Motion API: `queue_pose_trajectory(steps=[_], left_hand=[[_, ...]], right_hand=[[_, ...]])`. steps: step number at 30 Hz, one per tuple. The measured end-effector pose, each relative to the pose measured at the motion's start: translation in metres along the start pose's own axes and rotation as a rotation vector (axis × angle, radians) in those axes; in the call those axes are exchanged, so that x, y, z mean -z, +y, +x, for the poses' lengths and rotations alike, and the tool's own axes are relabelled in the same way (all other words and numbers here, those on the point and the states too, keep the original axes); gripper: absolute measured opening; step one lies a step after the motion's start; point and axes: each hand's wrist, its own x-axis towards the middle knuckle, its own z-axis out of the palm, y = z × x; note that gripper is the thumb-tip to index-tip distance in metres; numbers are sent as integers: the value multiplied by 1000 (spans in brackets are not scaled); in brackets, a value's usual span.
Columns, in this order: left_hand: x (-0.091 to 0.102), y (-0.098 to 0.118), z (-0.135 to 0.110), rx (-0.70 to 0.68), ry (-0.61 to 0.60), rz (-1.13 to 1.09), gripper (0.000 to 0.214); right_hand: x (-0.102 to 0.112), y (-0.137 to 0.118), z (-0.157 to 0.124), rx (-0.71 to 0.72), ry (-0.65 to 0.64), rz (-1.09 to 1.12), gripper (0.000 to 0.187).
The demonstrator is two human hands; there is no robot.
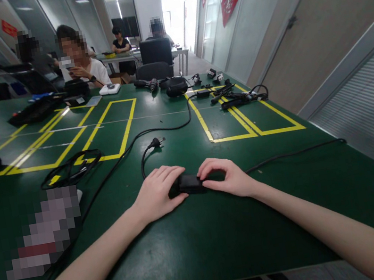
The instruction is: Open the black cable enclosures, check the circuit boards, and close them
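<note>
A small black power adapter (190, 183) lies on the green table (202, 233) right in front of me. My left hand (158, 193) rests over its left end, fingers curled around it. Pinching its right end between thumb and fingers is my right hand (225, 179). One black cable (293, 153) runs from the adapter to the right along the table. Another black cord loops up from the left side and ends in a plug (155, 142) lying a little beyond my hands.
Yellow tape marks rectangles (113, 128) on the table. A coiled black cable (70, 169) lies at left, next to a blurred object (44, 230). More black devices and cables (233, 96) sit at the far right. Several people sit at the far end; a grey wall runs along the right.
</note>
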Motion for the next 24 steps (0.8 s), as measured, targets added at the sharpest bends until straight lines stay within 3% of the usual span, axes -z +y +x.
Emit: queue_pose_trajectory(steps=[3, 7, 12, 17, 24], left_hand=[[-1, -2, -1, -18, -88, -50, 34], [0, -2, 0, -9, -115, -49, 28], [3, 1, 3, 20, -134, -43, 30], [2, 4, 3, 12, -134, -5, 31], [-2, 3, 2, -60, -98, 10, 35]], right_hand=[[-1, -1, 0, 44, -14, -80, 7], [0, 0, -1, 78, -38, -168, 2], [-3, 3, -3, 163, -72, -329, 30], [-6, 0, -4, 261, -72, -489, 17], [-6, -1, -5, 290, -71, -521, 17]])
